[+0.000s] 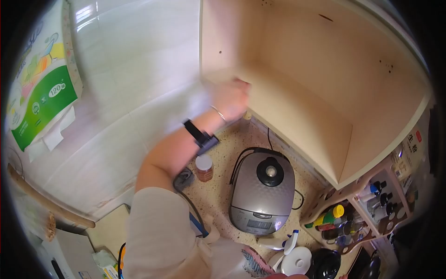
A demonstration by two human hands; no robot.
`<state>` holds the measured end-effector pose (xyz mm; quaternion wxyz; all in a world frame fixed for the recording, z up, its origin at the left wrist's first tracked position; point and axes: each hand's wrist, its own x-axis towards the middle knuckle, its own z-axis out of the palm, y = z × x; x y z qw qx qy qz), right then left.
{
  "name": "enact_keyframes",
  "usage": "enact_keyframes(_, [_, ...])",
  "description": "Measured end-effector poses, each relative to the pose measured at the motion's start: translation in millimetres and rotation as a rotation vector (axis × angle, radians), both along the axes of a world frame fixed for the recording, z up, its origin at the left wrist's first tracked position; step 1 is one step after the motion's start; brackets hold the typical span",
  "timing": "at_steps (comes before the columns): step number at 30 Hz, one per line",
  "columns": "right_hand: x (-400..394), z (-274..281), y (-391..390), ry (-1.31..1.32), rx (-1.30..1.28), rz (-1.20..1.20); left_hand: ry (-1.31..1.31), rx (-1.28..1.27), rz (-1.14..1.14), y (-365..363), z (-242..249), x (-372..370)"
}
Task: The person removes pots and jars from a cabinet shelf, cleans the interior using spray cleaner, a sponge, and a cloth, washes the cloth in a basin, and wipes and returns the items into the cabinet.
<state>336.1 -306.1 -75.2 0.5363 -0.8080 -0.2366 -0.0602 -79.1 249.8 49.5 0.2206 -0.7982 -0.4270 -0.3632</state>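
Observation:
My left hand (233, 99) reaches up to the front left edge of an open wooden cabinet (297, 111). Its fingers look curled closed at the cabinet's bottom board. Motion blur hides whatever may be in them. A thin bracelet (217, 113) circles the wrist, and a black band with a dark device (202, 138) sits on the forearm. Below the hand, a small bottle (246, 117) stands partly covered against the wall. A jar with a white lid (204, 168) is beneath the forearm. My right hand is out of the picture.
A grey rice cooker (262, 195) stands on the speckled counter (218, 195). To the right, a rack (355, 204) holds several bottles. A spray bottle (290, 242) and a white lidded pot (296, 261) are near my body. A tissue pack (51, 100) hangs on the tiled wall.

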Motion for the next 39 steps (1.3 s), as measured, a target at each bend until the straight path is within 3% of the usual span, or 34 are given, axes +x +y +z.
enact_keyframes(3, [-8, 11, 30, 0.096, 0.019, 0.23, -0.186, 0.115, -0.432, -65, -6, 88])
enact_keyframes(4, [-19, 18, 49, -0.031, 0.03, 0.28, -0.193, 0.037, -0.467, -94, 0, 109])
enact_keyframes(5, [-4, 11, 63, 0.046, 0.075, 0.33, -0.201, -0.035, -0.509, -115, 4, 127])
enact_keyframes(7, [-10, 20, 83, -0.202, -0.028, 0.392, -0.311, 0.07, -0.669, -133, -5, 164])
enact_keyframes(8, [-29, 36, 96, -0.142, 0.045, 0.441, -0.37, 0.125, -0.755, -142, -8, 177])
enact_keyframes(11, [-61, 66, 110, -0.219, 0.047, 0.543, -0.326, 0.008, -0.787, -146, 1, 189])
enact_keyframes(14, [-86, 88, 102, -0.239, 0.052, 0.534, -0.576, -0.123, -0.854, -145, 8, 189])
enact_keyframes(16, [-96, 96, 93, -0.259, 0.066, 0.541, -0.869, -0.374, -0.911, -139, 1, 181])
enact_keyframes(19, [-107, 103, 88, -0.201, 0.075, 0.579, -1.376, -0.659, -1.237, -170, 13, 156])
enact_keyframes(21, [-107, 93, 98, -0.158, 0.149, 0.704, -1.424, -0.865, -1.377, -203, 6, 151])
enact_keyframes(23, [-105, 81, 104, -0.055, 0.143, 0.867, -1.179, -1.216, -1.428, -251, -3, 150])
enact_keyframes(27, [-98, 66, 98, -0.21, 0.184, 0.979, -0.774, -1.516, -1.253, -314, -74, 188])
enact_keyframes(29, [-70, 41, 81, -0.092, 0.127, 0.911, -0.746, -1.746, -1.213, -333, -111, 202])
enact_keyframes(31, [-31, 22, 46, -0.089, 0.14, 0.746, -0.784, -1.755, -1.248, -358, -109, 211])
enact_keyframes(32, [-12, -2, 24, 0.11, 0.231, 0.64, -0.668, -1.584, -1.186, -357, -111, 203])
enact_keyframes(33, [10, -5, -6, 0.116, 0.18, 0.451, -0.567, -1.411, -1.106, -351, -113, 194])
enact_keyframes(35, [68, -29, -75, 0.221, 0.352, 0.253, -0.834, -1.194, -0.933, -342, -124, 168])
enact_keyframes(36, [102, -69, -112, 0.135, 0.39, -0.025, -0.887, -1.143, -0.787, -330, -131, 149])
enact_keyframes(37, [112, -73, -137, 0.336, 0.627, -0.083, -0.941, -1.082, -0.628, -320, -141, 125])
enact_keyframes(38, [141, -109, -170, 0.385, 0.649, -0.224, -1.026, -0.983, -0.48, -309, -153, 103])
enact_keyframes(39, [163, -146, -204, 0.476, 0.741, -0.172, -1.1, -0.872, -0.322, -295, -168, 84])
